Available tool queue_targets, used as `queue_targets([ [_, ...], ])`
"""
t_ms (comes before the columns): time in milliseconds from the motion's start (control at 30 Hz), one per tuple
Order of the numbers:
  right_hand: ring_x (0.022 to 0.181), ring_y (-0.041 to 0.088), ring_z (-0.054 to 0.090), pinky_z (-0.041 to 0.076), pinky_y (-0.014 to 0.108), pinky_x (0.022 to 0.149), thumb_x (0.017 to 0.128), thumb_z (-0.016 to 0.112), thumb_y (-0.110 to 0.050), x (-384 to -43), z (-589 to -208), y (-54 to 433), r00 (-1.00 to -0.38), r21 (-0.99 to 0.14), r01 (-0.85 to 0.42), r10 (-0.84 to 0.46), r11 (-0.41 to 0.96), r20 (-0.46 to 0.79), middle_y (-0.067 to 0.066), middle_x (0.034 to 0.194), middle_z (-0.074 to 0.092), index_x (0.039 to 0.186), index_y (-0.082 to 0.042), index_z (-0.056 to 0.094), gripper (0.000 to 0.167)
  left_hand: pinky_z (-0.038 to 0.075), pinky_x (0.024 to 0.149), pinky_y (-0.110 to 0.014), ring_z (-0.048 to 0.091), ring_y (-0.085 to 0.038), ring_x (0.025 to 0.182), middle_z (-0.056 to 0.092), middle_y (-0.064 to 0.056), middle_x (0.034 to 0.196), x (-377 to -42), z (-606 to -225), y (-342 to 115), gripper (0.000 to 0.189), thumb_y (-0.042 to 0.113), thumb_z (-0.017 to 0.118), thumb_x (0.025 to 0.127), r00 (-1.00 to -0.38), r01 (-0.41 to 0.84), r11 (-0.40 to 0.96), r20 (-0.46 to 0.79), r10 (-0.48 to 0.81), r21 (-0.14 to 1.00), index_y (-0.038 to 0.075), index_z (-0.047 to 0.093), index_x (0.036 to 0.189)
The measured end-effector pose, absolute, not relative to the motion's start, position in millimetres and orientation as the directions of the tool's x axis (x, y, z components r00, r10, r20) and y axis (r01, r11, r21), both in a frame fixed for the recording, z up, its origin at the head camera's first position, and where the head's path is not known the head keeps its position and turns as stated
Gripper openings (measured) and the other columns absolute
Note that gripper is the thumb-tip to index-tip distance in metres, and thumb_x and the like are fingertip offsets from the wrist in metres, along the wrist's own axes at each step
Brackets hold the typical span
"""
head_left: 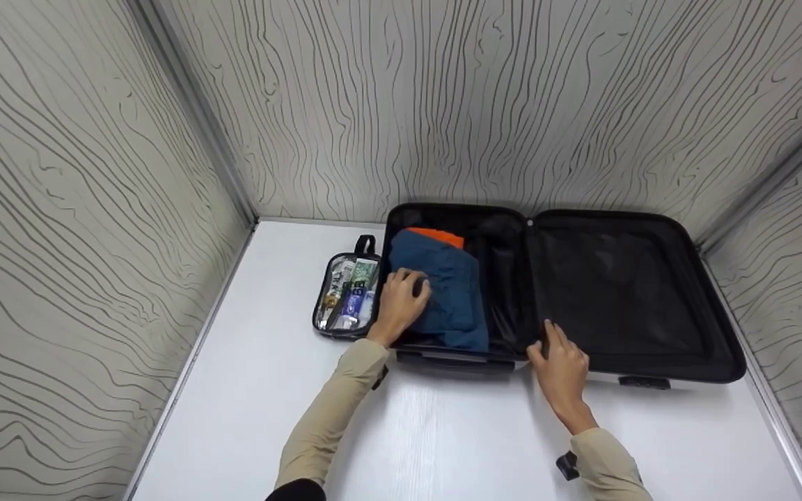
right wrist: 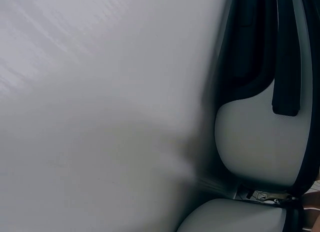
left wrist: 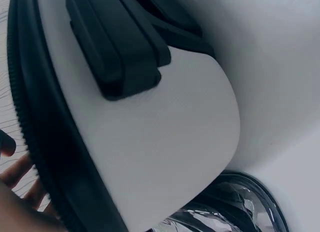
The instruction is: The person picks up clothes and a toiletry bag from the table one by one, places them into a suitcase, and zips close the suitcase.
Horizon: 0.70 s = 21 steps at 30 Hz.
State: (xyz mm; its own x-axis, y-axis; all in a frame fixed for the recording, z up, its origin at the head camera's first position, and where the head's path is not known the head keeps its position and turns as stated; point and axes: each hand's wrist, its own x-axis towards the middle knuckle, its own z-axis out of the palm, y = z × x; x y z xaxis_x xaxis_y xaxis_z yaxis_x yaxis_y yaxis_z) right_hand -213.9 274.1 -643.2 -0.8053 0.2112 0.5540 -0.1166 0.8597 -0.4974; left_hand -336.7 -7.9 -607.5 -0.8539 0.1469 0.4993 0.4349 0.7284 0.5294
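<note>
An opened suitcase (head_left: 617, 292) lies flat, its two halves side by side. In the left half are a folded dark blue garment (head_left: 446, 292) and, partly under it, an orange cloth (head_left: 439, 237). My left hand (head_left: 402, 299) rests on the blue garment's left side with fingers loosely bent. In the left wrist view, part of that hand (left wrist: 25, 197) shows beyond the zippered rim. My right hand (head_left: 560, 365) touches the suitcase's front edge near the hinge between the halves. Only a sliver of its fingers (right wrist: 312, 212) appears in the right wrist view.
A clear toiletry pouch (head_left: 349, 292) with tubes inside and a black loop stands against the suitcase's left side. The white table (head_left: 262, 334) meets patterned panels (head_left: 401, 104) at the back and sides. A black handle (head_left: 455, 363) juts from the suitcase's front.
</note>
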Motion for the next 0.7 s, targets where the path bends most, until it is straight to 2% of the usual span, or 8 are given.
queue_targets([
  [333, 0.089, 0.050, 0.063, 0.045, 0.063, 0.075, 0.081, 0.068, -0.005, -215, -643, 274, -0.788, -0.480, -0.129, 0.205, 0.867, 0.581, 0.028, 0.118, 0.065, 0.122, 0.006, 0.066, 0.043, 0.049, 0.082, -0.042, 0.059, -0.033, 0.089, 0.064, -0.013, 0.095, -337, -608, -18, 0.017, 0.016, 0.063, 0.094, -0.851, 0.432, 0.707, 0.513, 0.114, 0.560, 0.005, 0.074, 0.100],
  [700, 0.092, 0.051, 0.063, 0.045, 0.065, 0.078, 0.084, 0.063, -0.006, -214, -642, 274, -0.809, -0.486, -0.120, 0.199, 0.866, 0.554, 0.029, 0.120, 0.063, 0.124, 0.007, 0.064, 0.042, 0.049, 0.081, -0.044, 0.060, -0.033, 0.089, 0.065, -0.012, 0.096, -340, -611, -25, 0.015, 0.016, 0.063, 0.094, -0.845, 0.412, 0.725, 0.529, 0.077, 0.552, 0.006, 0.074, 0.098],
])
